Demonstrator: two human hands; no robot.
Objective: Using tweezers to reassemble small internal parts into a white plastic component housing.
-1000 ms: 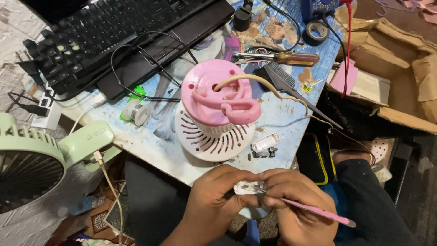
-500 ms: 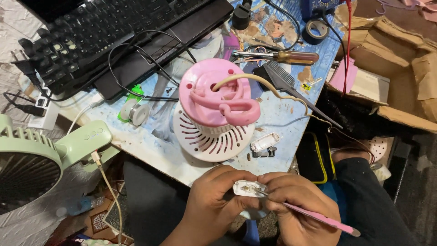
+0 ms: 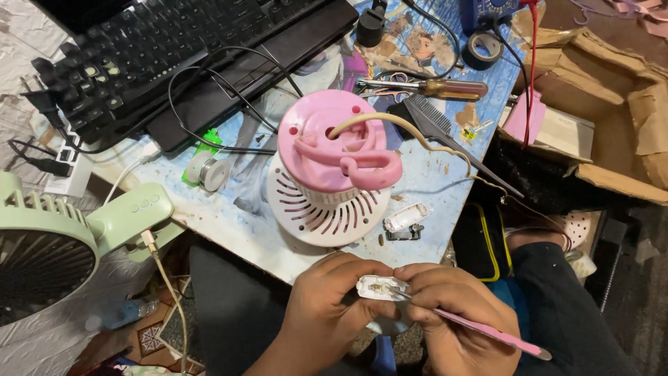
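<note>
My left hand [image 3: 327, 306] grips a small white plastic switch housing [image 3: 372, 287] in front of the table edge. My right hand [image 3: 456, 317] holds pink tweezers [image 3: 487, 331], whose tip rests inside the housing. Just beyond my hands, a pink and white round appliance [image 3: 330, 167] stands on the table with a beige cable [image 3: 417, 136] coming out of its top. A second white housing piece [image 3: 406, 217] lies on the table to the right of the appliance.
A black keyboard [image 3: 167, 56] lies at the back left, with black cables over it. A green desk fan [image 3: 62, 237] stands at the left. A screwdriver [image 3: 431, 87], black comb [image 3: 445, 136], tape roll [image 3: 482, 49] and cardboard box [image 3: 612, 118] sit to the right.
My hands and the housing have stayed almost in place. The tweezers' tip has shifted slightly within the housing.
</note>
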